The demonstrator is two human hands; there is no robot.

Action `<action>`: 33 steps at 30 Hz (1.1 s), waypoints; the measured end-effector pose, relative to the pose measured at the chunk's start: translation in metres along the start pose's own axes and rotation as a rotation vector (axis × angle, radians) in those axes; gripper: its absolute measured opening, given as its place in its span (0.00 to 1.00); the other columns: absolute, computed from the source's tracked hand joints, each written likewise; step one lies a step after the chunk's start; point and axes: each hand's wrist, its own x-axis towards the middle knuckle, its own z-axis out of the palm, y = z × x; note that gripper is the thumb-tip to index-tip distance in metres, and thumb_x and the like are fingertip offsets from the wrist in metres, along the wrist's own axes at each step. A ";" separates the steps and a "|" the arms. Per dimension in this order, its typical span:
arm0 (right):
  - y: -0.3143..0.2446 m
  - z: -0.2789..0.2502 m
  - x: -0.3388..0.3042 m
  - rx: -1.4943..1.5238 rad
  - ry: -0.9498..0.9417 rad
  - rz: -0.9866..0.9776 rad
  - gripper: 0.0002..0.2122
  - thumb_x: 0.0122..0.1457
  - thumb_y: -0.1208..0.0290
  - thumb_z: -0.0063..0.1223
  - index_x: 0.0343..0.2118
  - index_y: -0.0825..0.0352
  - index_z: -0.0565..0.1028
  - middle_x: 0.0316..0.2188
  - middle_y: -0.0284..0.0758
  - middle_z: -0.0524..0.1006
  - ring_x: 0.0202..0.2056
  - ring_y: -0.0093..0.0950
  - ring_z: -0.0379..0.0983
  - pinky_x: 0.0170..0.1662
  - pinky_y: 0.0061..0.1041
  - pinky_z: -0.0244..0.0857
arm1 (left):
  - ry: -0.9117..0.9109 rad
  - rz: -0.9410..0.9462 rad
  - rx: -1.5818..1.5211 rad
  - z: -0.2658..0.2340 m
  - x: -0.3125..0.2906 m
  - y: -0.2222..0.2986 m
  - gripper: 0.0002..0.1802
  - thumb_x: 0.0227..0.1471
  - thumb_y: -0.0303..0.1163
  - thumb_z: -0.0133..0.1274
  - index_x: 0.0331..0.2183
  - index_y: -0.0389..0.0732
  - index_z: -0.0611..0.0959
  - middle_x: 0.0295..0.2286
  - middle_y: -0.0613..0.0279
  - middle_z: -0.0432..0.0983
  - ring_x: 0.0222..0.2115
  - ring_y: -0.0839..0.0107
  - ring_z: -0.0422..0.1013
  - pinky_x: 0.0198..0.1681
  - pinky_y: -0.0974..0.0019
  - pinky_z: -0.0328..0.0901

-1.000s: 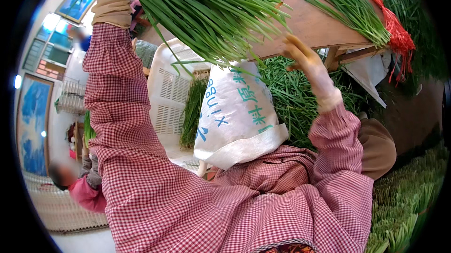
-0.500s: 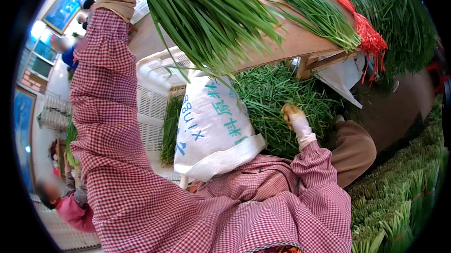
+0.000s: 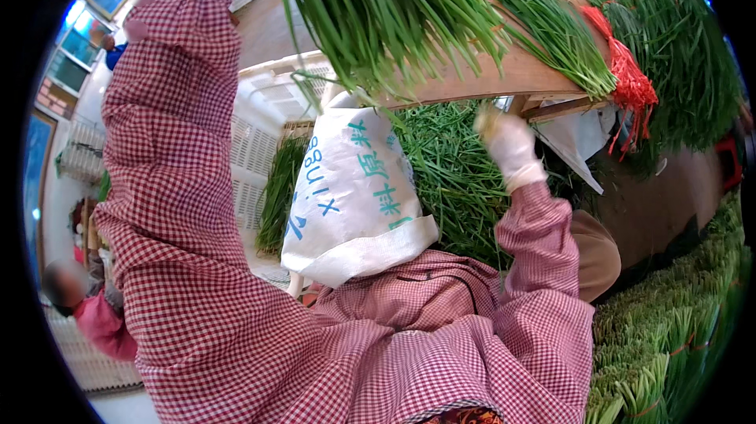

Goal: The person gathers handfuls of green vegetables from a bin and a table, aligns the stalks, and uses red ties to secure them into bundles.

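Note:
At the top left my left arm [image 3: 177,101], in a red checked sleeve, reaches up and out of the picture; its hand lies beyond the edge. Beside that arm a large bunch of long flat green leaves [image 3: 386,14], like garlic chives, hangs down from the top edge, tips lowest. What grips its upper end is hidden. My right hand [image 3: 508,144], in a white glove with yellowish fingers, is raised over a heap of loose green leaves [image 3: 453,164] below the table edge. Motion smears its fingers, and nothing shows in them.
A wooden table [image 3: 453,81] carries a smaller leaf bunch [image 3: 551,34], red ties [image 3: 626,70] and a thick pile of bunches [image 3: 669,62]. A white sack [image 3: 358,196] covers my lap beside a white crate [image 3: 256,125]. Tied bunches [image 3: 669,345] stand right; a person [image 3: 102,322] is at left.
My right hand has risen from the loose leaves toward the table edge. The hanging bunch has shifted right and up, and my left arm has moved farther out of the top edge.

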 end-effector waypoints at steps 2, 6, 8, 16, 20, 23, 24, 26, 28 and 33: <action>0.028 0.039 -0.046 -0.075 -0.409 0.147 0.14 0.51 0.56 0.49 0.31 0.63 0.75 0.23 0.39 0.75 0.24 0.28 0.72 0.28 0.25 0.65 | 0.066 0.048 0.100 0.008 -0.006 -0.002 0.12 0.49 0.36 0.45 0.20 0.40 0.74 0.14 0.67 0.67 0.15 0.73 0.65 0.20 0.72 0.63; -0.009 -0.041 -0.025 0.702 0.104 0.179 0.13 0.54 0.58 0.45 0.35 0.60 0.74 0.25 0.41 0.75 0.27 0.37 0.73 0.32 0.28 0.66 | 0.006 0.076 0.054 -0.007 -0.011 -0.010 0.13 0.49 0.36 0.45 0.19 0.39 0.74 0.14 0.65 0.68 0.16 0.73 0.66 0.21 0.71 0.65; -0.042 -0.088 0.005 0.541 0.131 0.174 0.10 0.54 0.62 0.46 0.35 0.60 0.75 0.25 0.38 0.76 0.27 0.35 0.73 0.31 0.25 0.66 | -0.126 0.012 -0.032 -0.020 -0.001 -0.009 0.13 0.49 0.36 0.45 0.19 0.39 0.74 0.14 0.65 0.69 0.16 0.73 0.67 0.21 0.70 0.65; -0.034 -0.087 0.038 0.843 0.300 -0.238 0.09 0.52 0.70 0.51 0.34 0.68 0.75 0.24 0.35 0.76 0.23 0.23 0.71 0.26 0.20 0.62 | -0.031 -0.003 0.002 0.016 -0.012 -0.003 0.12 0.49 0.35 0.46 0.20 0.39 0.74 0.15 0.66 0.68 0.16 0.75 0.66 0.21 0.73 0.64; -0.052 -0.087 0.006 1.286 0.101 0.122 0.11 0.56 0.65 0.46 0.30 0.69 0.73 0.17 0.28 0.71 0.17 0.15 0.62 0.19 0.14 0.55 | -0.098 -0.037 0.041 0.015 -0.019 -0.007 0.11 0.49 0.36 0.46 0.24 0.39 0.74 0.16 0.66 0.68 0.17 0.75 0.67 0.21 0.74 0.65; -0.044 -0.059 -0.012 1.570 0.154 0.171 0.13 0.57 0.60 0.45 0.29 0.67 0.71 0.18 0.28 0.71 0.14 0.13 0.59 0.19 0.13 0.56 | -0.104 -0.027 0.133 0.015 -0.009 -0.023 0.11 0.49 0.37 0.48 0.26 0.39 0.75 0.16 0.66 0.69 0.16 0.74 0.68 0.21 0.72 0.65; -0.045 -0.052 -0.014 1.682 0.122 0.120 0.13 0.56 0.59 0.46 0.29 0.66 0.71 0.18 0.27 0.70 0.14 0.14 0.57 0.19 0.14 0.56 | -0.101 -0.034 0.104 0.019 -0.013 -0.026 0.11 0.48 0.37 0.48 0.26 0.39 0.75 0.16 0.66 0.69 0.16 0.74 0.68 0.20 0.72 0.65; -0.052 -0.046 -0.014 1.783 0.188 0.180 0.12 0.56 0.60 0.46 0.28 0.66 0.71 0.17 0.26 0.69 0.13 0.13 0.55 0.18 0.14 0.56 | -0.094 -0.043 0.047 0.026 -0.020 -0.029 0.11 0.48 0.37 0.49 0.27 0.39 0.75 0.16 0.65 0.70 0.16 0.74 0.69 0.20 0.72 0.66; -0.045 -0.041 -0.020 1.844 0.242 0.244 0.12 0.56 0.61 0.47 0.28 0.66 0.71 0.17 0.26 0.69 0.13 0.13 0.55 0.18 0.15 0.57 | -0.094 -0.064 0.004 0.025 -0.019 -0.028 0.10 0.47 0.36 0.49 0.25 0.38 0.74 0.17 0.63 0.71 0.17 0.72 0.69 0.20 0.71 0.66; 0.020 0.025 -0.060 1.323 -0.027 0.585 0.14 0.54 0.59 0.48 0.34 0.65 0.72 0.22 0.26 0.71 0.20 0.14 0.63 0.21 0.13 0.59 | -0.004 -0.069 -0.130 0.009 -0.002 -0.014 0.10 0.48 0.34 0.48 0.20 0.38 0.74 0.17 0.61 0.71 0.17 0.70 0.69 0.20 0.69 0.66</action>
